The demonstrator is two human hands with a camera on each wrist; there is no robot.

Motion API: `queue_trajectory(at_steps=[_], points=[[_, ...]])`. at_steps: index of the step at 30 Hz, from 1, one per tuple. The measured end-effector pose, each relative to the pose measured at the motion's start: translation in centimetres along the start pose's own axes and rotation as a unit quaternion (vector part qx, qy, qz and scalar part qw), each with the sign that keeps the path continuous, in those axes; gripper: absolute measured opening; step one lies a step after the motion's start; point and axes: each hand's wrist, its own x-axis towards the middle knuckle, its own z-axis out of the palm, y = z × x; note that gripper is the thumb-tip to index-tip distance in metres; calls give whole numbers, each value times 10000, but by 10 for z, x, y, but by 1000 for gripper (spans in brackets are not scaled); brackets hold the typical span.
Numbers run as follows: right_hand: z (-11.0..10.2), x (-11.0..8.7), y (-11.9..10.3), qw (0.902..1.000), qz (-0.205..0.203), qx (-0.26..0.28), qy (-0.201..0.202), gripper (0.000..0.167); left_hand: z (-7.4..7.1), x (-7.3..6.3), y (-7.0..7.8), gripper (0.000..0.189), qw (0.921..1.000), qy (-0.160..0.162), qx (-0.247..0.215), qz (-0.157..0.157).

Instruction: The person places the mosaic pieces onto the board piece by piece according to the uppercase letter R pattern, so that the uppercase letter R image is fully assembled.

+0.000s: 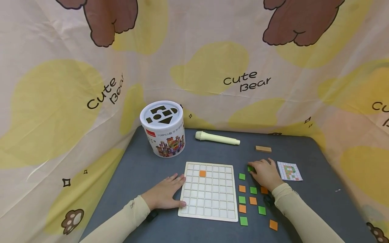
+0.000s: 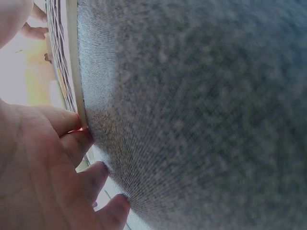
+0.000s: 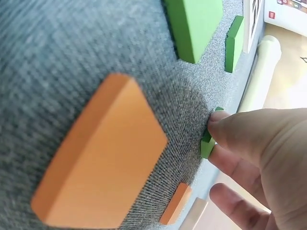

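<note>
A cream grid board (image 1: 208,195) with white squares lies on the dark table, and one orange tile (image 1: 202,173) sits in its upper part. My left hand (image 1: 165,193) rests at the board's left edge, fingers spread and thumb at the lower side; in the left wrist view its fingertips (image 2: 85,135) touch the rim and the table. Right of the board, my right hand (image 1: 265,172) pinches a green tile (image 3: 207,146) between thumb and fingers, at the table surface. Below it lie several loose green tiles (image 1: 253,190) and orange tiles (image 1: 273,225).
A small card with a coloured grid pattern (image 1: 289,171) lies right of my right hand. A wooden block (image 1: 263,149), a pale-yellow microphone-shaped stick (image 1: 217,138) and a white lidded bucket (image 1: 167,135) are farther back. A printed cloth (image 1: 206,111) hangs behind the table.
</note>
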Motion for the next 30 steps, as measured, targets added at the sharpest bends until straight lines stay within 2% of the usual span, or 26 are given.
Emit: queue_trajectory(at_steps=[9,15,19,30], points=[[-3,3,-4,9999,60,82,-89,39,2,1,-3,108,9999,13,101,31],[-7,5,-12,9998,-142,153,73,38,1,1,-3,107,9999,24,137,39],[-7,7,-21,9990,-346,161,226,37,1,-1,-2,106,9999,54,144,53],[-11,16,-59,9970,-659,308,252,40,3,0,-2,107,9998,49,171,27]])
